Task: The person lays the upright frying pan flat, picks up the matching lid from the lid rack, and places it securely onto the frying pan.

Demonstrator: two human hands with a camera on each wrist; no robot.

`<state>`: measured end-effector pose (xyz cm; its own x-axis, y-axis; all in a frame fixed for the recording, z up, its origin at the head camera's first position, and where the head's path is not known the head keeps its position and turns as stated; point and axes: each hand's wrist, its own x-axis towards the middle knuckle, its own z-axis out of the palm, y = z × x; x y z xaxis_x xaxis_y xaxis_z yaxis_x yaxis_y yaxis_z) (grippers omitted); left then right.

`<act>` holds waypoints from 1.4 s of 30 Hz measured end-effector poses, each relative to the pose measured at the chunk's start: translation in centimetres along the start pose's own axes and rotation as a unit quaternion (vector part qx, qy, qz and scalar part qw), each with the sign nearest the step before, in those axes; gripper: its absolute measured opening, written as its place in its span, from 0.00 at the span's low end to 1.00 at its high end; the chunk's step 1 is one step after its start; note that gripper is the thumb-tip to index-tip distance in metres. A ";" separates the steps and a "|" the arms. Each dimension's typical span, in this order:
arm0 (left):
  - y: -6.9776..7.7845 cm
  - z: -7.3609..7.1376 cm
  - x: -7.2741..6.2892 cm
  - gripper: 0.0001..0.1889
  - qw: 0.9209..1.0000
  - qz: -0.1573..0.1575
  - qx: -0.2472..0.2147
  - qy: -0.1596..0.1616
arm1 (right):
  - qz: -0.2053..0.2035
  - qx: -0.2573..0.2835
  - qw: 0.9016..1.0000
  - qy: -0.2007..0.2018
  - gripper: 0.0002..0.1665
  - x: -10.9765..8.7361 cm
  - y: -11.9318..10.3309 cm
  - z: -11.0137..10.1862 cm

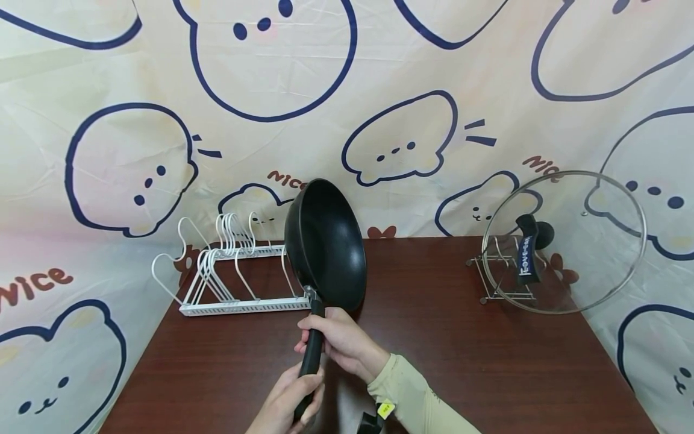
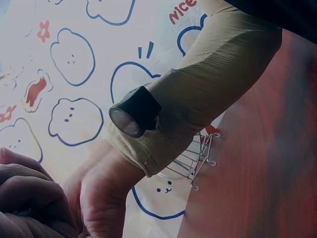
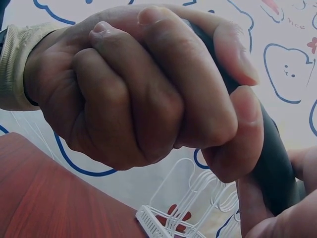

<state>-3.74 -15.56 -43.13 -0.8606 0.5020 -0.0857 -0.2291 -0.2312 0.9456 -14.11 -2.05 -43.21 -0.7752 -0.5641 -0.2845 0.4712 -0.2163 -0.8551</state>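
Note:
A black wok (image 1: pixel 331 247) is tilted, its inside facing right, and overlaps the right end of the white rack (image 1: pixel 244 306) in the head view. My left hand (image 1: pixel 293 395) grips the lower end of its black handle (image 1: pixel 312 355). Closer to the pan, my right hand (image 1: pixel 349 343) holds the same handle, thumb lying across it. The right wrist view has the curled fingers of the left hand (image 3: pixel 148 94) around the handle, with part of the right hand (image 3: pixel 285 220) beside them. In the left wrist view the handle is hidden.
At the right, a glass lid (image 1: pixel 564 241) with a black knob stands upright in a small wire rack (image 1: pixel 506 295). White wire dividers (image 1: pixel 211 271) rise from the left rack. A patterned cloth (image 1: pixel 401 60) hangs behind the brown table (image 1: pixel 434 313).

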 end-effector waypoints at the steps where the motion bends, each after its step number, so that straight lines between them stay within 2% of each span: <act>1: 0.0 0.0 0.0 0.08 1.000 0.002 -0.001 -0.002 | 0.000 0.000 1.000 -0.001 0.06 0.0 0.0 0.0; 9: 0.3 0.0 0.0 0.08 1.000 -0.010 0.011 0.003 | 0.002 0.002 1.000 0.001 0.07 0.2 0.1 -0.1; 16: 0.1 -0.2 0.0 0.11 1.000 0.007 0.000 -0.021 | -0.002 0.021 1.000 0.008 0.06 0.0 0.1 0.0; 20: 0.0 -0.2 0.0 0.11 1.000 0.000 -0.002 -0.026 | -0.004 0.028 1.000 0.009 0.06 0.0 0.2 -0.1; 29: 0.0 0.0 0.1 0.08 1.000 -0.001 0.000 -0.029 | -0.011 0.034 0.999 0.010 0.12 0.3 0.5 -0.5; 42: -0.2 -0.1 0.3 0.10 0.999 0.002 -0.003 -0.038 | -0.006 0.037 0.999 0.012 0.17 0.3 0.4 -0.8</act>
<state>-4.02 -15.39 -43.40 -0.8248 0.5626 -0.0573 -0.2287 -0.2392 0.9437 -14.52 -1.70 -43.95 -0.7904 -0.5423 -0.2848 0.4907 -0.2823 -0.8243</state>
